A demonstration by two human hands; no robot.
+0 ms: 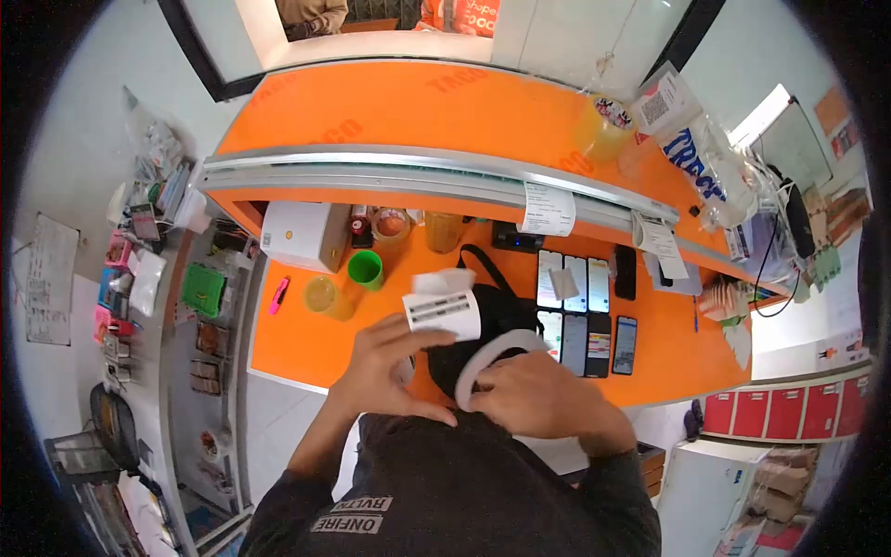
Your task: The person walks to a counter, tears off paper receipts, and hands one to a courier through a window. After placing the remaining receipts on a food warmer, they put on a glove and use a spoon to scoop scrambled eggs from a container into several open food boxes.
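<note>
My left hand (376, 367) has a white paper slip with black print (444, 314) at its fingers, and its thumb stretches away below. A smaller, blurred white piece shows just above the slip. My right hand (534, 395) is curled around a pale ring-shaped band (473, 371), whose exact kind I cannot make out. Between my hands sits a dark, bag-like object (497, 311) with a black strap (484, 266) trailing up the orange counter. My hands partly cover it.
Several phones (575, 334) lie right of my hands. Left stand a green cup (366, 270), a yellow drink cup (323, 295), a white box (302, 235) and a pink cutter-like item (278, 295). A raised orange shelf (418, 111) crosses ahead, with receipts (548, 208) hanging from it.
</note>
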